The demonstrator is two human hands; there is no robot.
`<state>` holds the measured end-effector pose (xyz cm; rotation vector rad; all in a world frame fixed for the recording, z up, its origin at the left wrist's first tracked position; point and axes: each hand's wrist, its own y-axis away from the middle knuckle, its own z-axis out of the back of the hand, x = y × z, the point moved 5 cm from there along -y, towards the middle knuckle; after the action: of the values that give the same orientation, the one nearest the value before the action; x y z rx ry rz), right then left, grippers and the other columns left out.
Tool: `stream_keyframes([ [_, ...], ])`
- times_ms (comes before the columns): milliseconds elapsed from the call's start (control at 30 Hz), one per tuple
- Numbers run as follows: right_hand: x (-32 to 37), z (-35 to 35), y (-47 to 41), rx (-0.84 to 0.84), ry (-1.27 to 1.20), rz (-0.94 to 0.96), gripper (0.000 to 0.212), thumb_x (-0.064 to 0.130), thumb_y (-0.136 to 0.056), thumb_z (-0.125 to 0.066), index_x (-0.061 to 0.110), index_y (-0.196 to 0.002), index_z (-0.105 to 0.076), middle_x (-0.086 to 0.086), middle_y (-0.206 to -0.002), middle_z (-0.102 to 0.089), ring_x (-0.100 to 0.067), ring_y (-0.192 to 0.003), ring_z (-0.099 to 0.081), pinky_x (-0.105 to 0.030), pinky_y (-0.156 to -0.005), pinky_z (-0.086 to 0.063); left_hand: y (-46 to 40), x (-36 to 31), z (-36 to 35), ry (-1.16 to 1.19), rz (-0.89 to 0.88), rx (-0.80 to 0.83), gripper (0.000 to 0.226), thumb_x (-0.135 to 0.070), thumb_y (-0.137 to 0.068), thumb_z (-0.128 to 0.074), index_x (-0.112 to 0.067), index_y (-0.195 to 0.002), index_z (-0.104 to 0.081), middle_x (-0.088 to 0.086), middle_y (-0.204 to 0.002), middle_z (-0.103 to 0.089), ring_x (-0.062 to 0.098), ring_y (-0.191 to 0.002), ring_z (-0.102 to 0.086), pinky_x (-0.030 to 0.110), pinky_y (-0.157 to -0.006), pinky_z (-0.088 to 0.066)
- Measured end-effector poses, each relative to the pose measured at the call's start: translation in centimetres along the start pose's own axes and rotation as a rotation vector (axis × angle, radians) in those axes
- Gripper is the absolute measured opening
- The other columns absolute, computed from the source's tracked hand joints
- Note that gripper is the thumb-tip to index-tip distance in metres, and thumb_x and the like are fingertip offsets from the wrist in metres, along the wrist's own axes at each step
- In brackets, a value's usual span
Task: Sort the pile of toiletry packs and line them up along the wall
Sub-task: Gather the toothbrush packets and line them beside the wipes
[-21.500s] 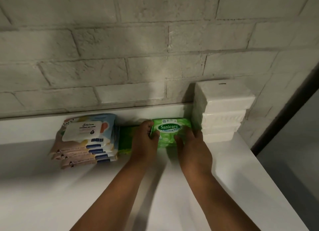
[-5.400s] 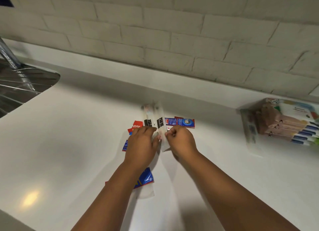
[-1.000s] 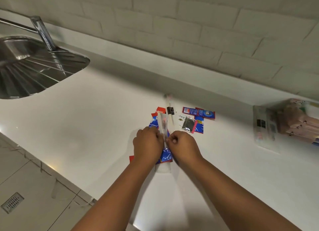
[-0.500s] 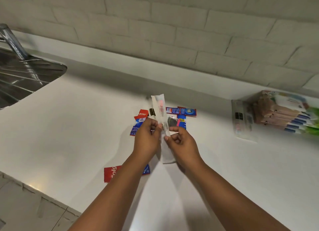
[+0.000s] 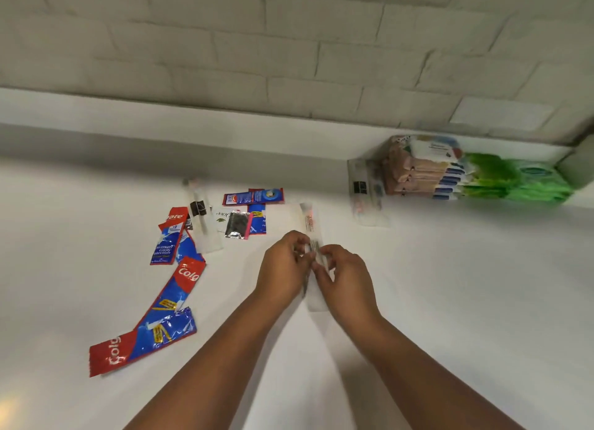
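Note:
My left hand (image 5: 283,269) and my right hand (image 5: 345,273) both pinch a long clear toothbrush pack (image 5: 312,230) held over the white counter (image 5: 450,301). To the left lies a loose pile: red-and-blue toothpaste sachet strips (image 5: 167,304), another clear toothbrush pack (image 5: 201,217), small blue sachets (image 5: 254,196) and a silver sachet (image 5: 238,225). Against the wall at the right stand clear toothbrush packs (image 5: 364,190), a stack of pastel wet-wipe packs (image 5: 421,169) and green wipe packs (image 5: 517,180).
A grey brick wall (image 5: 289,50) with a white ledge runs along the back of the counter. A white block (image 5: 578,166) shows at the far right edge beyond the green packs.
My hands carried the clear toothbrush pack to the right, away from the sachet pile and toward the packs at the wall. The view swung right, so the sink left the frame.

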<state>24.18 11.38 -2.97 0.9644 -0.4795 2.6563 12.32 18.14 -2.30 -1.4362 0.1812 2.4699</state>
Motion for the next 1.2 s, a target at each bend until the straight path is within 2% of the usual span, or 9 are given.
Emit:
stream_keyframes([
  [67,-1.0,0.8,0.0,-0.015,0.073,0.029,0.027,0.031,-0.090,-0.059,0.018,-0.114,-0.063,0.002,-0.097,-0.065,-0.019,-0.092,-0.055,-0.030,-0.079,-0.045,-0.4,-0.4,-1.3,-0.056,-0.039,0.018,0.019,-0.015,-0.083,-0.067,-0.020,-0.101,-0.063,-0.004,-0.089,-0.066,0.014,-0.080,-0.062,0.032,-0.079,-0.052],
  [133,-2.0,1.5,-0.2,-0.029,0.175,0.070,0.028,0.036,-0.091,-0.055,0.020,-0.111,-0.065,0.001,-0.099,-0.064,-0.022,-0.093,-0.055,-0.035,-0.080,-0.046,-0.6,-0.9,-2.4,-0.126,-0.099,0.014,0.017,-0.016,-0.082,-0.068,-0.019,-0.099,-0.064,-0.002,-0.092,-0.064,0.015,-0.083,-0.060,0.035,-0.080,-0.051],
  [233,-3.6,2.6,-0.6,-0.060,0.310,0.106,0.039,0.047,-0.092,-0.041,0.023,-0.112,-0.064,0.000,-0.112,-0.062,-0.023,-0.104,-0.054,-0.038,-0.083,-0.047,-0.3,-1.7,-3.4,-0.288,-0.250,-0.042,0.018,-0.019,-0.083,-0.066,-0.017,-0.101,-0.065,-0.001,-0.104,-0.060,0.020,-0.095,-0.057,0.033,-0.081,-0.048],
  [367,-5.7,4.2,-2.0,-0.090,0.372,0.115,0.047,0.042,-0.096,-0.034,0.018,-0.128,-0.057,-0.007,-0.143,-0.047,-0.030,-0.137,-0.036,-0.044,-0.106,-0.036,0.8,-2.3,-4.7,-0.498,-0.343,-0.040,0.032,-0.035,-0.092,-0.053,-0.024,-0.122,-0.058,-0.006,-0.134,-0.053,0.014,-0.122,-0.048,0.032,-0.092,-0.037],
  [467,-7.0,4.8,-3.6,-0.046,0.437,0.143,0.049,0.040,-0.099,-0.030,0.015,-0.137,-0.048,-0.008,-0.152,-0.036,-0.028,-0.145,-0.022,-0.045,-0.115,-0.027,0.7,-2.2,-5.8,-0.551,-0.332,0.039,0.046,-0.044,-0.094,-0.046,-0.023,-0.135,-0.048,-0.005,-0.145,-0.042,0.013,-0.130,-0.041,0.030,-0.104,-0.030],
  [667,-8.8,5.0,-7.2,0.042,0.467,0.160,0.057,0.044,-0.101,-0.019,0.018,-0.150,-0.029,-0.002,-0.160,-0.017,-0.018,-0.148,-0.002,-0.039,-0.120,-0.009,-1.2,-2.3,-6.1,-0.493,-0.240,0.101,0.053,-0.036,-0.097,-0.042,-0.014,-0.145,-0.033,0.001,-0.153,-0.030,0.016,-0.139,-0.029,0.030,-0.115,-0.022],
  [800,-9.2,4.8,-9.3,0.070,0.455,0.180,0.055,0.043,-0.102,-0.021,0.019,-0.151,-0.024,0.001,-0.160,-0.013,-0.016,-0.148,0.001,-0.038,-0.120,-0.006,-2.7,-2.4,-6.3,-0.585,-0.222,0.119,0.052,-0.034,-0.100,-0.032,-0.014,-0.148,-0.024,0.000,-0.158,-0.016,0.016,-0.144,-0.018,0.029,-0.116,-0.010],
  [900,-9.6,4.2,-10.1,0.154,0.436,0.181,0.057,0.044,-0.102,-0.016,0.019,-0.153,-0.017,0.001,-0.161,-0.010,-0.014,-0.148,0.002,-0.036,-0.121,-0.006,-4.0,-2.2,-6.7,-0.631,-0.230,0.119,0.053,-0.034,-0.101,-0.027,-0.014,-0.150,-0.020,0.001,-0.159,-0.012,0.013,-0.145,-0.011,0.028,-0.117,-0.004],
  [1200,-10.1,3.5,-10.4,0.189,0.405,0.185,0.063,0.043,-0.096,-0.005,0.019,-0.153,-0.014,0.004,-0.160,-0.013,-0.012,-0.148,-0.004,-0.030,-0.119,-0.002,-8.8,-2.3,-7.8,-0.680,-0.260,0.137,0.053,-0.036,-0.101,-0.024,-0.014,-0.149,-0.021,0.003,-0.158,-0.015,0.016,-0.143,-0.019,0.030,-0.117,-0.008],
])
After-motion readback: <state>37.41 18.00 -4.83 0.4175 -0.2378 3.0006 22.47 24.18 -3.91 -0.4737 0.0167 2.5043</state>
